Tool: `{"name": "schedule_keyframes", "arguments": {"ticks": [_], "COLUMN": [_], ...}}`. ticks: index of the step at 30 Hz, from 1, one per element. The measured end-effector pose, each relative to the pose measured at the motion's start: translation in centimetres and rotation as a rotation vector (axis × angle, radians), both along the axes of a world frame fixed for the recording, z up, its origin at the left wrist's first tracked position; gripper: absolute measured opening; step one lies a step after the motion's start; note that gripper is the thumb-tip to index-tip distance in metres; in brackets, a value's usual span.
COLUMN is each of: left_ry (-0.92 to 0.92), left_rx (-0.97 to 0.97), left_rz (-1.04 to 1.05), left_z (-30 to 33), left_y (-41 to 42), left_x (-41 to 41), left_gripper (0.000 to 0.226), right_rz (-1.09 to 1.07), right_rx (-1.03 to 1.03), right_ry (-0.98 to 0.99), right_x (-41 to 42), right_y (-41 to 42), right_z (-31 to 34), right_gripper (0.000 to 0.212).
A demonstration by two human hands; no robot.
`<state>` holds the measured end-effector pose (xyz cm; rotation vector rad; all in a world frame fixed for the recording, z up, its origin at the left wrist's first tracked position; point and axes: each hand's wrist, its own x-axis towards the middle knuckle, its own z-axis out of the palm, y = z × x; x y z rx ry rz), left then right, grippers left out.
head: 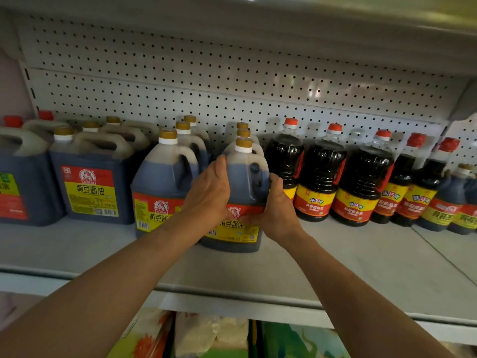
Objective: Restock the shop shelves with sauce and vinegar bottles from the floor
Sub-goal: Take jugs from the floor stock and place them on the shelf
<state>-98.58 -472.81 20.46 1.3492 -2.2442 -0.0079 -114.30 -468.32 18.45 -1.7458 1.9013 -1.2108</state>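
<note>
Both hands clamp the soy sauce jug (241,200) on the shelf (335,267) — left hand (210,195) fingers curled behind it, hidden; right hand (277,210) wraps its side — label partly covered.

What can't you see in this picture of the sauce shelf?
- Held jug: both hands, left hand and right hand, cover part of its label.
- Jugs behind it: only caps show.
- Far-left jug: cut by the frame edge.
- Lower shelf packets: blurred, cropped.
</note>
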Motion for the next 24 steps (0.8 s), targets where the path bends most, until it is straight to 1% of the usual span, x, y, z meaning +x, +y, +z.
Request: {"name": "schedule_keyframes", "arguments": {"ticks": [6, 8, 10, 12, 14, 17, 20, 22, 24], "left_ry": [0.021, 0.000, -0.001, 0.033, 0.145, 0.305, 0.363, 0.399, 0.401], "left_rx": [-0.012, -0.006, -0.017, -0.038, -0.031, 0.091, 0.200, 0.278, 0.337], "left_rz": [0.045, 0.054, 0.077, 0.105, 0.093, 0.057, 0.053, 0.012, -0.018], "left_z": [0.0, 0.2, 0.3, 0.2, -0.1, -0.7, -1.9, -3.3, -4.7], "left_y": [0.9, 1.3, 1.9, 3.2, 5.1, 8.7, 13.0, 16.0, 19.2], "left_x": [-0.1, 0.0, 0.0, -0.2, -0.8, -1.6, -2.2, -2.5, -2.8], "left_gripper": [0.128, 0.131, 0.129, 0.122, 0.120, 0.109, 0.093, 0.084, 0.079], "right_rz": [-0.015, -0.006, -0.008, -0.022, -0.053, -0.126, -0.165, -0.165, -0.161], "right_rx": [0.019, 0.048, 0.071, 0.054, 0.047, 0.104, 0.183, 0.218, 0.253], "right_ry": [0.009, 0.028, 0.065, 0.120, 0.191, 0.315, 0.387, 0.411, 0.442], "right_x": [0.3, 0.5, 0.5, 0.2, -0.7, -2.5, -4.0, -4.8, -5.5], "right_y": [0.8, 1.4, 2.4, 4.0, 6.3, 10.3, 15.2, 18.6, 22.1], "right_z": [0.4, 0.7, 1.0, 1.1, 1.1, 0.8, 0.3, -0.3, -1.1], "right_gripper": [0.104, 0.103, 0.104, 0.105, 0.102, 0.099, 0.098, 0.093, 0.088]}}
